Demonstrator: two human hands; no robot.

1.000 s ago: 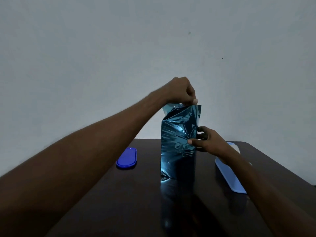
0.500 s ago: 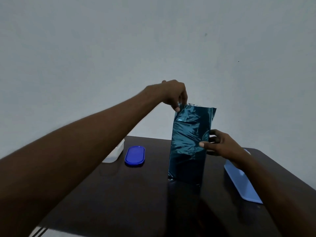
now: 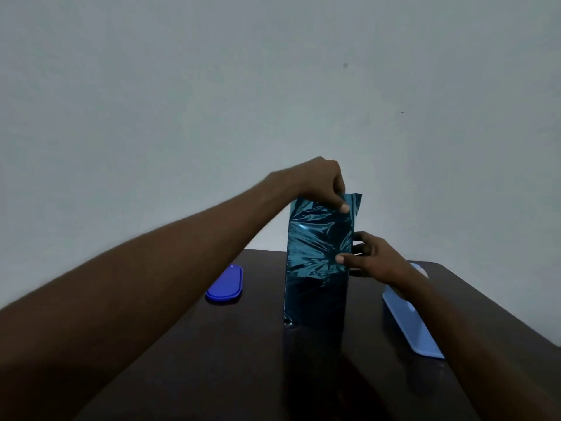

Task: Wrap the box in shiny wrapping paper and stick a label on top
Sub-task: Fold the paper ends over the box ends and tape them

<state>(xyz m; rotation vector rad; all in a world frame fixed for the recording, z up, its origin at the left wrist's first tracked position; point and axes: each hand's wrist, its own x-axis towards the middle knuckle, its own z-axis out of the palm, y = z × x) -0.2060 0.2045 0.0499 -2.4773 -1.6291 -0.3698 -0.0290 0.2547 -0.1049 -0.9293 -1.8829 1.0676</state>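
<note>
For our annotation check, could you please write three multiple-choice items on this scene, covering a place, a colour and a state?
1. Where does the flat dark-blue oval plastic lid lie on the dark wooden table?
A. Left of the tall wrapped box
B. On top of the box
C. Under the pale tray

2. What colour is the shiny wrapping paper round the tall upright box?
A. Red
B. Teal blue
C. Gold

3. What is the left hand doing?
A. Lying flat on the table
B. Holding the lid
C. Pinching the paper's top edge

Answers: 1 A, the lid sits apart, left of the box. 2 B, the foil shows teal. 3 C, thumb and fingers close on the top flap, while the right hand steadies the box's side.
</note>
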